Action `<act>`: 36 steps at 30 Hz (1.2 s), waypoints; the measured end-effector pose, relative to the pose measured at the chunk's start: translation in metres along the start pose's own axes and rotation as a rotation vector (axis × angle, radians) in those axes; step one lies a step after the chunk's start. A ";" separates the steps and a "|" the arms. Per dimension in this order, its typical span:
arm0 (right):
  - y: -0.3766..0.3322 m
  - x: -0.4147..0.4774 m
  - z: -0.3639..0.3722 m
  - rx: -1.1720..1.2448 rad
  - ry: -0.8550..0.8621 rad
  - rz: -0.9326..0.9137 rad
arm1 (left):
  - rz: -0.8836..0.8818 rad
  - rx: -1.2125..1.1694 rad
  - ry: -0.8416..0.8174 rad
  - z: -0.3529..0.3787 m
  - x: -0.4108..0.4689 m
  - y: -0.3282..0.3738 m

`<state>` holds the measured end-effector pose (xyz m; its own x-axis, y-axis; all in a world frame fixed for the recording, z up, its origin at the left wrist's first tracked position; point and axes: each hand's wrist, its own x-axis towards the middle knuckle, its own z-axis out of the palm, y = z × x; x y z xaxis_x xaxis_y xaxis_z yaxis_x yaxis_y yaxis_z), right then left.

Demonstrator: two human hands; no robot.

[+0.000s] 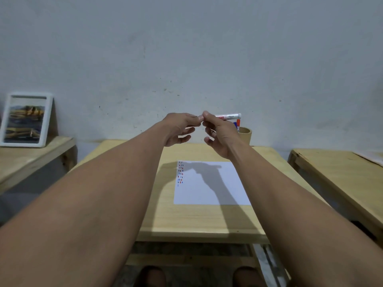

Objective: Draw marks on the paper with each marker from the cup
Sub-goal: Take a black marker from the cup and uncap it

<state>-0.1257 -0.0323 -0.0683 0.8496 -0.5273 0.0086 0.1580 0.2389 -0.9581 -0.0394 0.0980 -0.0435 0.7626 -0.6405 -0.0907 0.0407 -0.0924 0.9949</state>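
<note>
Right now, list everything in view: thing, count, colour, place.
marker: one, white barrel, held level in the air above the table's far edge
cup: one, tan, far right of the table, markers inside
markers in cup: at least two, red and blue ends showing
paper: one, white, middle of the table, small red, blue and dark marks by its left edge
table: one, light wood, centre
side tables: two, light wood, left and right
picture frame: one, white, on the left one against the wall
hands: left, right, both on the marker
</note>
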 end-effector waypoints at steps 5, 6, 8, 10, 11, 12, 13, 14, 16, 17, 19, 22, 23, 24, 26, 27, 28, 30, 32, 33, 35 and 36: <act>0.005 0.002 -0.009 -0.062 0.015 -0.050 | 0.008 0.006 0.032 -0.005 0.002 -0.008; 0.007 0.002 -0.010 -0.048 0.011 -0.053 | 0.013 0.020 0.039 -0.006 0.003 -0.009; 0.010 0.003 -0.011 0.001 0.004 -0.059 | 0.017 0.027 0.051 -0.005 0.003 -0.012; 0.014 0.004 -0.010 0.038 0.000 -0.072 | 0.007 0.008 0.063 -0.004 0.005 -0.014; 0.016 0.005 -0.010 0.049 -0.003 -0.079 | 0.001 -0.001 0.070 -0.005 0.006 -0.015; 0.018 0.005 -0.010 0.055 -0.004 -0.084 | -0.006 -0.006 0.074 -0.006 0.007 -0.017; 0.021 0.006 -0.009 0.060 -0.003 -0.088 | -0.012 -0.009 0.078 -0.007 0.009 -0.018; 0.023 0.007 -0.009 0.065 -0.002 -0.091 | -0.019 -0.012 0.081 -0.009 0.009 -0.019; 0.028 0.008 -0.006 0.077 0.000 -0.096 | -0.034 -0.023 0.086 -0.013 0.011 -0.020; 0.031 0.008 -0.003 0.080 0.002 -0.099 | -0.046 -0.027 0.084 -0.014 0.011 -0.021; 0.035 0.010 0.000 0.069 0.012 -0.103 | -0.084 -0.035 0.065 -0.019 0.013 -0.023; 0.041 0.011 0.004 0.040 0.021 -0.099 | -0.147 -0.057 0.023 -0.027 0.013 -0.028; 0.043 0.011 0.005 0.039 0.020 -0.098 | -0.161 -0.063 0.009 -0.029 0.013 -0.029; 0.044 0.012 0.006 0.038 0.019 -0.097 | -0.172 -0.067 -0.001 -0.030 0.013 -0.030; 0.045 0.012 0.007 0.033 0.016 -0.099 | -0.187 -0.065 -0.013 -0.033 0.014 -0.031; 0.046 0.013 0.007 0.029 0.015 -0.100 | -0.192 -0.063 -0.016 -0.033 0.015 -0.031; 0.046 0.014 0.008 0.029 0.017 -0.099 | -0.189 -0.056 -0.013 -0.033 0.015 -0.031; 0.047 0.015 0.007 0.059 0.038 -0.089 | -0.147 0.003 0.021 -0.030 0.018 -0.030; 0.049 0.016 0.006 0.098 0.080 -0.069 | -0.048 0.143 0.075 -0.025 0.021 -0.031; 0.049 0.017 0.005 0.109 0.099 -0.059 | 0.008 0.200 0.084 -0.022 0.022 -0.032; 0.048 0.019 0.004 0.124 0.116 -0.046 | 0.089 0.240 0.070 -0.017 0.022 -0.035; 0.046 0.019 0.003 0.128 0.116 -0.042 | 0.113 0.241 0.058 -0.016 0.022 -0.037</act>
<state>-0.1007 -0.0295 -0.1115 0.7785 -0.6276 0.0074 0.2606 0.3125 -0.9135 -0.0135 0.0991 -0.0814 0.7896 -0.6129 0.0298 -0.1963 -0.2063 0.9586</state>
